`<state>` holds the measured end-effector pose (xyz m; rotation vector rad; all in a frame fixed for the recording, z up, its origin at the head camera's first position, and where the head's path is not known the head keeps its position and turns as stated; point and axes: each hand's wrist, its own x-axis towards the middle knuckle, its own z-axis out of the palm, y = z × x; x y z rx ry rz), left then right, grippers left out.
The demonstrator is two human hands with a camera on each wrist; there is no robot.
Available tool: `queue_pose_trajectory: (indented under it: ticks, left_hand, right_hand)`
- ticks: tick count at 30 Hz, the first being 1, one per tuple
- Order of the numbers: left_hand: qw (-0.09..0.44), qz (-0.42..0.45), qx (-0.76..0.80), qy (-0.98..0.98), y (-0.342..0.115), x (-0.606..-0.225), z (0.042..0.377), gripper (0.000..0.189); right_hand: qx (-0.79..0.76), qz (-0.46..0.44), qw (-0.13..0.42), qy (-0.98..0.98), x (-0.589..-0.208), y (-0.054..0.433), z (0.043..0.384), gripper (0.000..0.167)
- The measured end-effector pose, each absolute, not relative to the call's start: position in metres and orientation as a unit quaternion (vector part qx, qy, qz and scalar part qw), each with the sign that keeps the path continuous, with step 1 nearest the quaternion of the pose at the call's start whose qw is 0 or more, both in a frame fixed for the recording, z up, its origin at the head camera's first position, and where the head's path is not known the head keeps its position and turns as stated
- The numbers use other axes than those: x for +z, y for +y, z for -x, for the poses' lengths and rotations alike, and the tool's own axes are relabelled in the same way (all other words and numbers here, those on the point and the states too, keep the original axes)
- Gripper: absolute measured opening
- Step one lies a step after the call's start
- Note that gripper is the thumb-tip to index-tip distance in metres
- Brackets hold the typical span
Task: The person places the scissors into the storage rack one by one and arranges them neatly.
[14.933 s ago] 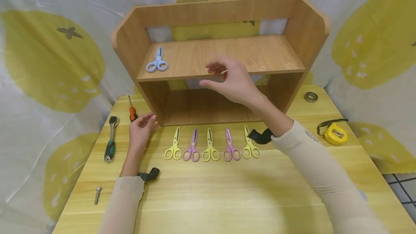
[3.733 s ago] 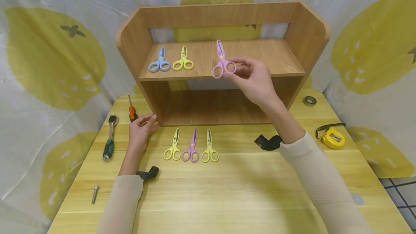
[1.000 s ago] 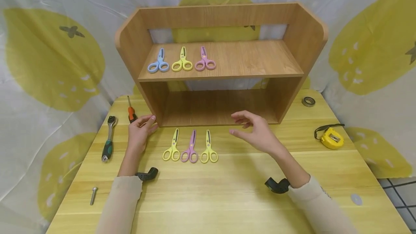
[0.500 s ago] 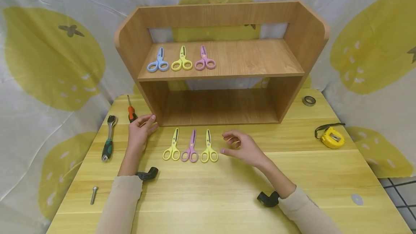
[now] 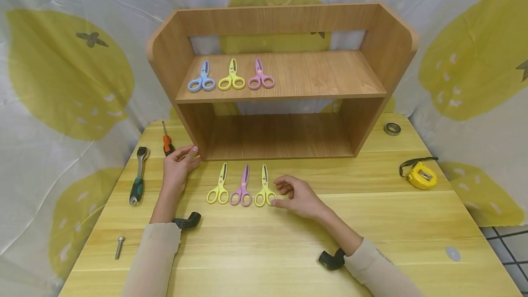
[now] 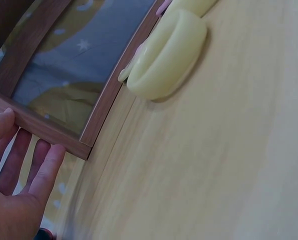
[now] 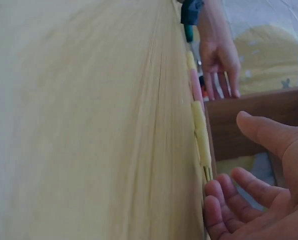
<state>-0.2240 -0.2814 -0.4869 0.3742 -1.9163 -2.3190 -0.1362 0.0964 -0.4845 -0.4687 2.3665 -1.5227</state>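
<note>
Bent fingers spread from the thumb, my right hand (image 5: 300, 197) is at the right side of a pair of yellow scissors (image 5: 265, 184) on the table. Its thumb tip lies by a handle loop; whether they touch I cannot tell. Left of that pair lie purple scissors (image 5: 243, 184) and more yellow scissors (image 5: 220, 183). My left hand (image 5: 178, 166) touches the lower left front edge of the wooden shelf (image 5: 321, 72) with thumb and fingertips, as the left wrist view shows. On the upper board sit blue scissors (image 5: 204, 75), yellow scissors (image 5: 233, 73) and purple scissors (image 5: 261, 73).
On the left of the table (image 5: 247, 260) lie an orange screwdriver (image 5: 167, 143), a ratchet wrench (image 5: 138, 178) and a bolt (image 5: 119, 247). A metal ring (image 5: 392, 129), a yellow tape measure (image 5: 422, 176) and a grey disc (image 5: 453, 254) are on the right.
Two more scissors, yellow and purple, have come from the table row onto the upper board. Over the last second my right hand has moved down and left to the yellow scissors. The left hand stays put.
</note>
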Motion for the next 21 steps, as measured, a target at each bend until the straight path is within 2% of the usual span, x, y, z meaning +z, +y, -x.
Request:
queue_pose_trajectory:
  ticks: [4, 12, 21]
  left_hand:
    - [0.059, -0.121, -0.769, -0.625, -0.281, -0.486, 0.223, 0.022]
    - [0.054, -0.087, -0.714, -0.692, -0.285, -0.481, 0.220, 0.038]
    - [0.013, -0.045, -0.664, -0.746, -0.300, -0.478, 0.224, 0.044]
  right_hand:
    - [-0.520, 0.163, 0.140, 0.827, -0.487, 0.092, 0.136, 0.059]
    - [-0.488, 0.168, 0.122, 0.848, -0.493, 0.086, 0.136, 0.058]
    - [-0.451, 0.183, 0.101, 0.868, -0.496, 0.083, 0.136, 0.053]
